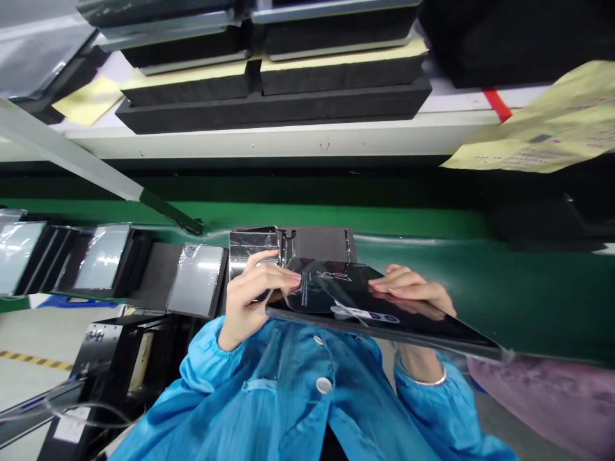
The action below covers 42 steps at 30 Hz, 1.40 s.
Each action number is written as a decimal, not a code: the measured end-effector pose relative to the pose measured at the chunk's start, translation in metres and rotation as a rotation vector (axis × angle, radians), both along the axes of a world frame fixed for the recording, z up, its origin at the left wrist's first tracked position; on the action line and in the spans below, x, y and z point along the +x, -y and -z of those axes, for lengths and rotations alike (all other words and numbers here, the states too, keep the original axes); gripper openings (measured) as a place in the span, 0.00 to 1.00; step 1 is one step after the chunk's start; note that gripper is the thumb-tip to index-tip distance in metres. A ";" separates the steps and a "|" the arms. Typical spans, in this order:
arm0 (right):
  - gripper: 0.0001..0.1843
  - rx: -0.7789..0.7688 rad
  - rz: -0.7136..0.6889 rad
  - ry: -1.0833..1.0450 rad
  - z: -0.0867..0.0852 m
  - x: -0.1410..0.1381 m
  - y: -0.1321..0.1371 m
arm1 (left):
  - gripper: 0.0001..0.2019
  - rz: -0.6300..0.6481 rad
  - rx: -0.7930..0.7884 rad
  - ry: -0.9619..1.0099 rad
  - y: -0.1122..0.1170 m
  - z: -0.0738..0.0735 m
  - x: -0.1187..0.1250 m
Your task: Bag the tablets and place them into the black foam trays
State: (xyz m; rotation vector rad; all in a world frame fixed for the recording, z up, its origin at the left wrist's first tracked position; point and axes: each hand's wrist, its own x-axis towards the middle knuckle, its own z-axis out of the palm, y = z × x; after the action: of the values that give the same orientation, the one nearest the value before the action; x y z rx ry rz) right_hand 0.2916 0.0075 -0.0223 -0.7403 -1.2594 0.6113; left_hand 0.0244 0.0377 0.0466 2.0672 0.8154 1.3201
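A flat, glossy black tablet-like panel [355,314], with printed markings and a clear film on its face, is held tilted in front of my blue smock. My left hand [254,291] grips its left end, fingers over the top face and thumb near the edge. On the middle of the same face lie the fingers of my right hand [413,291]; its thumb is hidden behind the panel. Just beyond the panel, a black foam tray [319,243] rests on the green mat, with a shiny film-wrapped item [250,246] in its left part.
Film-covered panels [196,275] in black foam trays line the bench at left. Above stands a white shelf [269,142] with stacked black foam blocks [273,112]. A yellow paper sheet [542,137] hangs at right. A slanted white post [72,150] crosses the left. Pink cloth [548,397] shows at lower right.
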 end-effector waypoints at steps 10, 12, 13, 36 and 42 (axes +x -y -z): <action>0.28 -0.204 0.013 -0.480 0.038 0.008 -0.005 | 0.11 -0.001 -0.137 -0.032 -0.013 0.062 0.004; 0.31 -0.267 0.011 -0.595 0.041 0.000 -0.005 | 0.06 -0.003 -0.110 -0.057 -0.014 0.065 0.003; 0.30 -0.312 0.002 -0.643 0.041 -0.005 -0.004 | 0.05 -0.020 -0.079 -0.076 -0.013 0.060 0.002; 0.36 -0.445 -0.178 -1.010 0.055 -0.031 0.001 | 0.41 -0.106 -0.140 0.158 0.013 -0.023 0.021; 0.33 -0.424 -0.201 -0.975 0.063 -0.039 -0.002 | 0.43 -0.043 -0.177 0.204 0.017 -0.015 0.039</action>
State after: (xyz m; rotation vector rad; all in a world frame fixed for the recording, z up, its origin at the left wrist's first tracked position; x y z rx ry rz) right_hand 0.2530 0.0098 -0.0857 -0.5322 -0.2939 1.2389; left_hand 0.0632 0.0204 0.0617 1.7558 0.8562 1.4013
